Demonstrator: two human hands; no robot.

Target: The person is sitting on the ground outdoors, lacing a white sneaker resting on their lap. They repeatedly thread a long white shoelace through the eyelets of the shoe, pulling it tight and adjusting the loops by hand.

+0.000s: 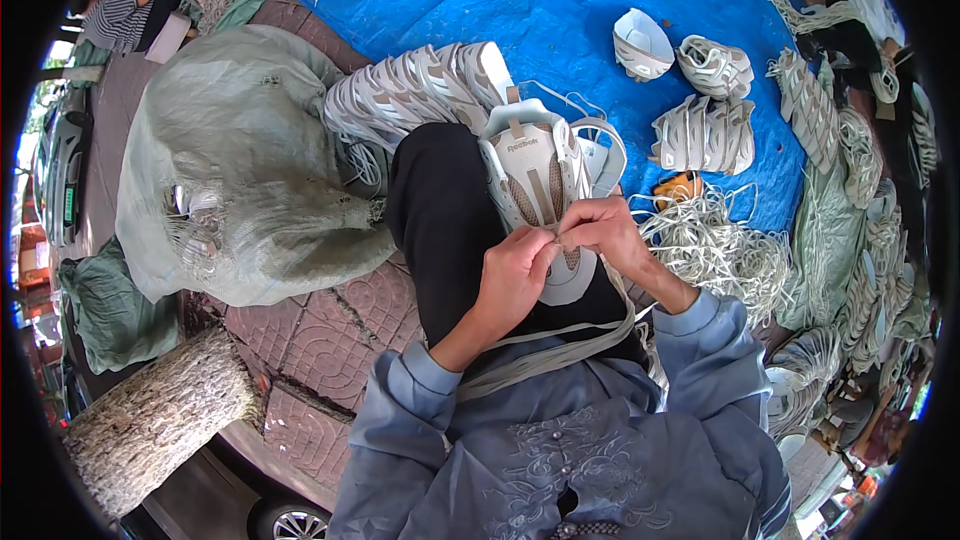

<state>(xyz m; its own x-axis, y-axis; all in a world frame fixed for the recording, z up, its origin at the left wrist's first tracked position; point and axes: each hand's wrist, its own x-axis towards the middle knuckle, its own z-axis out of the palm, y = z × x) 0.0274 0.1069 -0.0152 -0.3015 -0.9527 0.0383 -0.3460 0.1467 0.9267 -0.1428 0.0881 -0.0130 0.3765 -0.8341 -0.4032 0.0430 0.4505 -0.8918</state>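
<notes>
A white and beige shoe upper (523,162) lies over my knee, its tongue and heel end pointing away from me. My left hand (513,275) is closed in a pinch over the toe end of the upper. Fingertip to fingertip with it, my right hand (607,230) pinches too. Between them shows a short pale bit of shoelace, mostly hidden by the fingers. A bunch of flat white shoelaces (560,352) runs across my lap and up past my right wrist. Behind the upper, another white shoe part (606,158) stands partly covered.
A row of nested shoe uppers (410,90) leans by a large pale sack (230,160) on the left. On the blue tarp (560,0) are more stacked uppers (705,135), a single upper (642,44), an orange object (678,188) and a tangled lace heap (725,250).
</notes>
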